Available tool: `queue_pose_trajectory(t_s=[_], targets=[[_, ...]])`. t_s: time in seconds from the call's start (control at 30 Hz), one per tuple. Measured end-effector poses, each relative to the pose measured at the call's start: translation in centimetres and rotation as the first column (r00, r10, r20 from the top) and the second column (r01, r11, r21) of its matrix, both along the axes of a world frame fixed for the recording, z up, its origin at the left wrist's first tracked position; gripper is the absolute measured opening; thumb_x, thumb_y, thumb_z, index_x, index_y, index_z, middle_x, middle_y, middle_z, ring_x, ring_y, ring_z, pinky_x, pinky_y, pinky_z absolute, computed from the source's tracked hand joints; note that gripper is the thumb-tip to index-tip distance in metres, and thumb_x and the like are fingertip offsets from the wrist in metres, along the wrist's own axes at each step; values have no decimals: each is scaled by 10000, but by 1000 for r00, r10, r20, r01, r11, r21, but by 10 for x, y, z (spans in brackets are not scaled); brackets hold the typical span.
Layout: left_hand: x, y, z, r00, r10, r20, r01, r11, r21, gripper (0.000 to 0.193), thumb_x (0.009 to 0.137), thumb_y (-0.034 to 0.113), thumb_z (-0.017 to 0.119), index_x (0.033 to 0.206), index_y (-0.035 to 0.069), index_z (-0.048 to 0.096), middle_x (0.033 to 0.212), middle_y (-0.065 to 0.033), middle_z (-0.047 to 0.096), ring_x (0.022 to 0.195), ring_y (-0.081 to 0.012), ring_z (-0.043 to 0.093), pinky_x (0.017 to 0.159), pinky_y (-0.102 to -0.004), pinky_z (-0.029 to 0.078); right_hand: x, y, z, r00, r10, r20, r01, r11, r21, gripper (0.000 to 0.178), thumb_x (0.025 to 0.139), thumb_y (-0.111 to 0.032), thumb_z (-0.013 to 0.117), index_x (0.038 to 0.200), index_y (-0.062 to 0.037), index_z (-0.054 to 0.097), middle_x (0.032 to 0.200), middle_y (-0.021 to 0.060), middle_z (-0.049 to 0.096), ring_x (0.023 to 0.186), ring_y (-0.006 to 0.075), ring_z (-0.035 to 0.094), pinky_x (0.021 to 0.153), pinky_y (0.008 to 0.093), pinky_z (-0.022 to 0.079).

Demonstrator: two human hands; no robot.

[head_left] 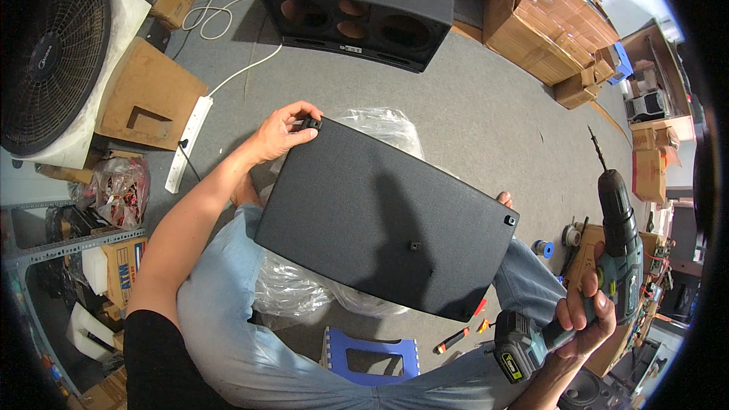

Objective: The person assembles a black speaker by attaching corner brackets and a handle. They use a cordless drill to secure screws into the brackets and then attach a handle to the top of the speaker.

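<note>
A black textured box point(342, 197), like a speaker cabinet, sits tilted between my knees with one broad face up. At its far left corner my left hand point(285, 133) is closed, fingers and thumb pinching a small black foot point(314, 124) against the face. Similar black feet sit at the right corner point(511, 220) and the near corner point(468, 316); another foot point(414, 246) lies further in on the face. Off to the right, my right hand point(581, 319) grips a cordless drill point(619, 220), its long bit point(596, 148) pointing up and away from the box.
Clear plastic wrap point(292, 292) lies beneath the box. A blue step stool point(372, 357) and a red-and-black tool point(453, 340) are close to me. Ahead stands a large black speaker cabinet point(364, 7); left is a white power strip point(190, 140); cardboard boxes point(554, 30) fill the far right.
</note>
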State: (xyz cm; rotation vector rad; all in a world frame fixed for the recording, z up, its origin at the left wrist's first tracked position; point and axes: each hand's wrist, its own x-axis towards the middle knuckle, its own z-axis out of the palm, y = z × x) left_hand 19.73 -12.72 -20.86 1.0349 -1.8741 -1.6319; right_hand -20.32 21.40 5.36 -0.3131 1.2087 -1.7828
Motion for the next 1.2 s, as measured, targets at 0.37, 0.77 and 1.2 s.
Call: queue_pose_trajectory(t_s=[0.37,0.77,1.2], targets=[[6,-6,-20,999,-9,-44,10,1000,23,305,942,149,727,1214,88,604,1375,-93,601,1303,-202,516,1119,-368,409,-5,-9,8,989,131,63,-130,991,-27,725,909,-80,621,1528,64,272,964,86,548,531,112,490,488,303,439],[4,-5,-10,998,0,67,-2,1000,28,339,917,184,749,1209,109,594,1420,-112,576,1359,-235,481,1165,-398,339,-19,7,8,989,104,106,-100,994,-46,766,869,-82,655,1538,88,322,967,119,595,519,131,528,496,328,475],[3,-8,-12,998,1,66,-4,999,48,366,910,205,764,1221,109,597,1431,-125,575,1356,-230,488,1171,-388,326,-28,9,9,985,99,139,-91,994,-66,763,877,-53,638,1544,96,298,961,128,592,521,142,541,504,342,489]])
